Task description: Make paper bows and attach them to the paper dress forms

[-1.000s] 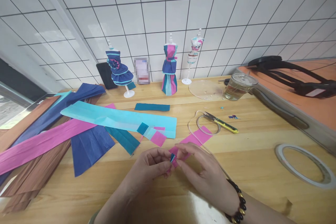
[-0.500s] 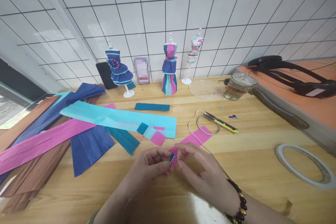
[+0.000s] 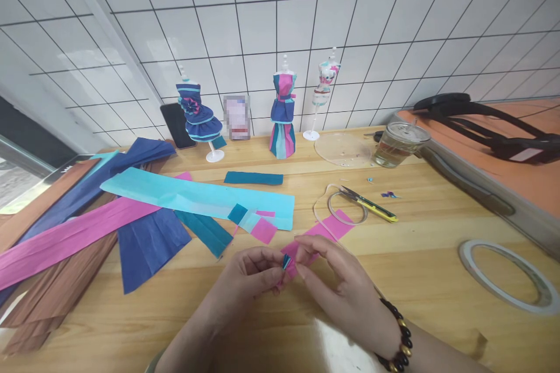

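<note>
Between the thumb and fingers of my left hand (image 3: 254, 271) is a small pleated piece of crepe paper (image 3: 286, 262), teal, pale blue and pink. My right hand (image 3: 335, 280), with a beaded bracelet on the wrist, has its thumb and fingertips closed at the right edge of that piece. Just beyond my fingers a pink paper strip (image 3: 339, 223) lies on the table, partly hidden by them. Small teal, pale blue and pink paper squares (image 3: 263, 229) lie ahead of my left hand.
Crepe paper strips (image 3: 196, 192) spread across the left. Three small dress forms (image 3: 283, 108) stand by the tiled wall with two phones (image 3: 177, 126). To the right are a yellow cutter (image 3: 376, 208), a thin ring of tape (image 3: 332, 210), a white tape roll (image 3: 468, 268) and a lidded glass (image 3: 396, 148).
My right hand has shifted very slightly, its fingertips still at the pleated paper. The left hand keeps its pinch in nearly the same place. Nothing else has visibly moved.
</note>
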### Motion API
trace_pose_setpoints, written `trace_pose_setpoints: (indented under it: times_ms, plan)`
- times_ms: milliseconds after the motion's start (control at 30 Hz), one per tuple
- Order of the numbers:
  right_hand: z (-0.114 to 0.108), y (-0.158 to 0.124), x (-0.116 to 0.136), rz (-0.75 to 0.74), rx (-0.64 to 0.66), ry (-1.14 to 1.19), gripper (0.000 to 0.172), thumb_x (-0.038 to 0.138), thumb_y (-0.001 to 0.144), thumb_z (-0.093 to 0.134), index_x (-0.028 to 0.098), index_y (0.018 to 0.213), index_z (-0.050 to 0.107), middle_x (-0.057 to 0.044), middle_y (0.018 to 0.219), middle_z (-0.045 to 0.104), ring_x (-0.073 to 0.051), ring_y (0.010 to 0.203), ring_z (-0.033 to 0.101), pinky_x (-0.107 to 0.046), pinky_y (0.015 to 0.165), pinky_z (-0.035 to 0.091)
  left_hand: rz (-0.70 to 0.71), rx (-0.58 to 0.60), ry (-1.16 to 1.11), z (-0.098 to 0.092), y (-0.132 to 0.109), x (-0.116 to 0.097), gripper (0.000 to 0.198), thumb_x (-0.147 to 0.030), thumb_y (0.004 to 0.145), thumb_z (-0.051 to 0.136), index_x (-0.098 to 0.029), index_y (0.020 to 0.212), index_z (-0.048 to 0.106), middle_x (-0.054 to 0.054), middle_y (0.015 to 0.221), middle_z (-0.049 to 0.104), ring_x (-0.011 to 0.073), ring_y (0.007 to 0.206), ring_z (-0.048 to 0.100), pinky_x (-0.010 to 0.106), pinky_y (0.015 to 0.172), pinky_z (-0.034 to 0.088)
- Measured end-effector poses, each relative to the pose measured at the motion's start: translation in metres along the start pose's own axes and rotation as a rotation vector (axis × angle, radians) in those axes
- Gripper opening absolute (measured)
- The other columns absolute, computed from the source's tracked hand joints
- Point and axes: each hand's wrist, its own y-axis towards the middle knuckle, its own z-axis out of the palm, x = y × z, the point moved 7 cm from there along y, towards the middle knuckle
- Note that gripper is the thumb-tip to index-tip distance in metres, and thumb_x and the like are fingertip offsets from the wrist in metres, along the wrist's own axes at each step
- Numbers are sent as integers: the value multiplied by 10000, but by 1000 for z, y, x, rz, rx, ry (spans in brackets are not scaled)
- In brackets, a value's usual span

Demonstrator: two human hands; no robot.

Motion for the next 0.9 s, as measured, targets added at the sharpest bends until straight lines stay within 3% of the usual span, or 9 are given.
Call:
trace_pose_setpoints:
  times_ms: [567, 900]
  plan:
    - [1, -1, -9, 91, -18, 69, 362, 111, 791, 520, 253, 1124, 506, 1, 839, 605, -124, 796, 587, -257, 766, 502, 27, 18, 83, 4, 0, -2, 204, -298, 625, 737, -140, 743, 683, 3, 607, 600, 86, 544, 472, 220, 564, 369]
    - [3, 1, -10, 251, -37, 239, 304, 151, 770, 535, 200, 1071, 533, -13, 751, 610, -129, 720, 597, -252, 681, 529, 89, -11, 90, -1, 0, 4, 157, -259, 658, 720, -164, 774, 673, 23, 753, 660, 143, 712, 571, 253, 673, 411]
